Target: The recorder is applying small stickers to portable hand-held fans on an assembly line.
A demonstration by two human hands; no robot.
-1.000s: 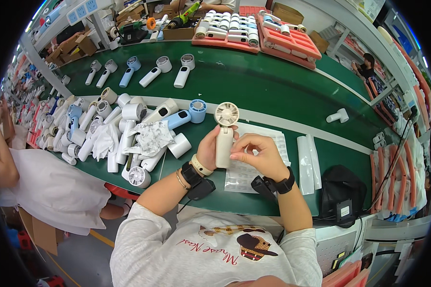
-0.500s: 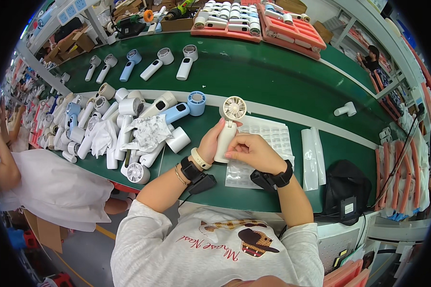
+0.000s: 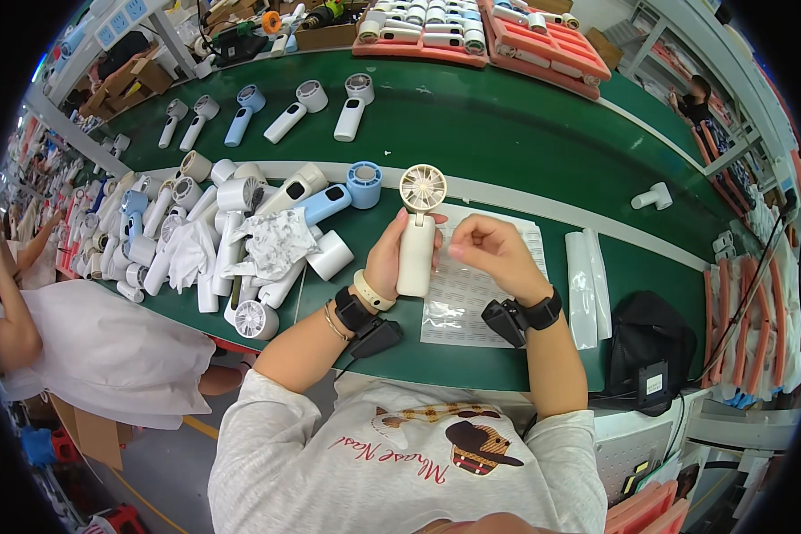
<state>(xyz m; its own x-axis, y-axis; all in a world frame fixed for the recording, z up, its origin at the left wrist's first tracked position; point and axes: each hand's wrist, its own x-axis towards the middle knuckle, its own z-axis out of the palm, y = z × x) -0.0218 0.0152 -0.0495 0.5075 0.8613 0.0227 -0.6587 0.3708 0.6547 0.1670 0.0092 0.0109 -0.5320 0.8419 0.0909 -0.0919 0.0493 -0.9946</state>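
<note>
A green bench [image 3: 472,363] bears a heap of handheld fans [image 3: 236,198] on the left and a printed sheet [image 3: 458,313] in the middle, with one cream fan [image 3: 416,258] held up over the sheet's left edge.

The cream fan's long axis runs almost straight outward, its round head at the far end and its plain handle at the near one. The left hand [image 3: 387,258], the nearer of the two, wraps the handle from the left, thumb and fingers closed about it. The right hand [image 3: 500,255] hangs just right of the handle, apart from it, fingers curled and thumb close to the forefinger; whether they pinch anything small cannot be told.
</note>
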